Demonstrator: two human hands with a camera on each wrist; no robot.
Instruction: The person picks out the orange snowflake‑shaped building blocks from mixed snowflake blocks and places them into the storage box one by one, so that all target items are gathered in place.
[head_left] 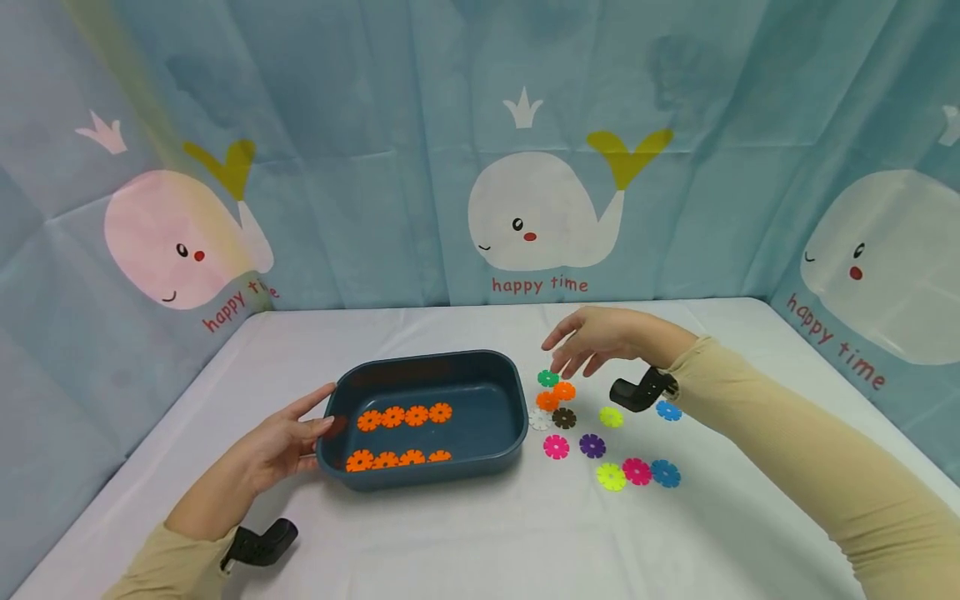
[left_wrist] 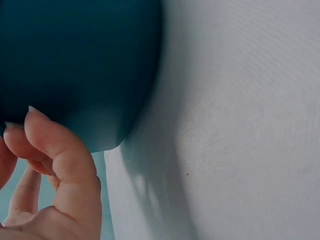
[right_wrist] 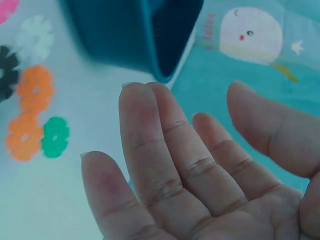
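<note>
A dark blue plastic tub (head_left: 487,450) stands on the table with two rows of orange notched discs (head_left: 416,415) inside, the nearer row partly cut off by the front wall. At the tub's left end, my left hand (head_left: 273,446) grips the rim, its thumb over the edge. The left wrist view shows those fingers (left_wrist: 65,145) bent at the tub's wall. Beyond the tub's right end, my right hand (head_left: 600,337) hovers with fingers spread and nothing in them. Just below its fingertips lie a green disc (head_left: 548,378) and two loose orange discs (head_left: 564,391).
More notched discs lie scattered right of the tub, among them white (head_left: 539,419), brown (head_left: 564,418), purple (head_left: 592,446), pink (head_left: 557,447), yellow (head_left: 611,477) and blue (head_left: 665,473) ones. A whale-printed curtain (head_left: 360,208) hangs behind and beside the white table (head_left: 465,542).
</note>
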